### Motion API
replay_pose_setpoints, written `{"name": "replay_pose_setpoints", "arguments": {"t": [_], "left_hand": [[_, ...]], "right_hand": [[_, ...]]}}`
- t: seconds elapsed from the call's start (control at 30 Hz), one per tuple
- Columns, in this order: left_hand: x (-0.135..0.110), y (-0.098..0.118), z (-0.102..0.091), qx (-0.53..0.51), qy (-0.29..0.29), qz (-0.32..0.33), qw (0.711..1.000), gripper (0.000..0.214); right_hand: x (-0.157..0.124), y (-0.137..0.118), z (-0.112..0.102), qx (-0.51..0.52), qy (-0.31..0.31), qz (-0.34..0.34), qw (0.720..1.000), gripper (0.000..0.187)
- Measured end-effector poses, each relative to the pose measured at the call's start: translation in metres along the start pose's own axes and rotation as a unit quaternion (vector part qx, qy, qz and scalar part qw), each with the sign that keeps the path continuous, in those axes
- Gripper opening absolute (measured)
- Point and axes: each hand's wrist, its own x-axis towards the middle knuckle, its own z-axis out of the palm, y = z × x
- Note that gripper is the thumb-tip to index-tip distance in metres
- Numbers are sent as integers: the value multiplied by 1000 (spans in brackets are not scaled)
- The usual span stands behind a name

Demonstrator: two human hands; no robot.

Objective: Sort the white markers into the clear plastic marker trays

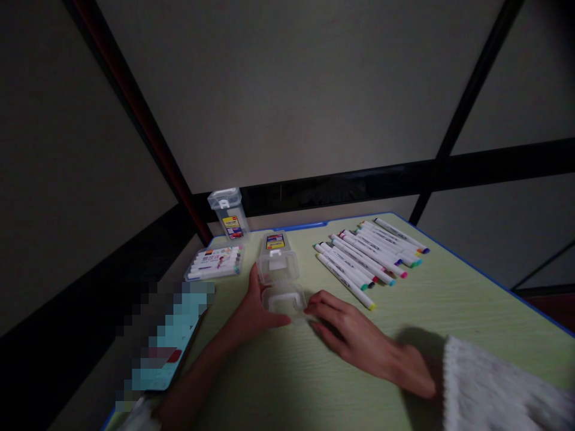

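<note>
A clear plastic marker case (278,267) lies on its side on the table, its mouth towards me and a yellow label on its body. Its lid (284,304) is swung open at the near end. My left hand (256,311) grips the lid from the left, with the thumb along its near edge and the fingers on the far side. At the lid's right edge, the fingertips of my right hand (345,329) touch it; the fingers are half bent and the thumb is apart from them. Several white markers (359,254) with coloured ends lie in a loose row on the right.
A second clear case (230,215) stands upright with its lid closed at the back left. Before it lies a flat pack of markers (216,262). A light blue, partly pixelated item (179,335) is at the left edge. The green table (449,299) has a blue rim; wall panels stand behind.
</note>
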Motion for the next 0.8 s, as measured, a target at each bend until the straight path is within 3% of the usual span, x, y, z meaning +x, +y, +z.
{"name": "replay_pose_setpoints", "arguments": {"t": [0.13, 0.37, 0.8], "left_hand": [[2, 4, 6, 151, 64, 52, 985, 112], [4, 4, 8, 138, 92, 90, 982, 90], [7, -4, 6, 214, 129, 116, 961, 89]], "right_hand": [[0, 0, 0, -7, -4, 3, 1000, 30], [-1, 0, 2, -18, -14, -17, 1000, 36], [-1, -1, 1, -24, -25, -12, 999, 36]]}}
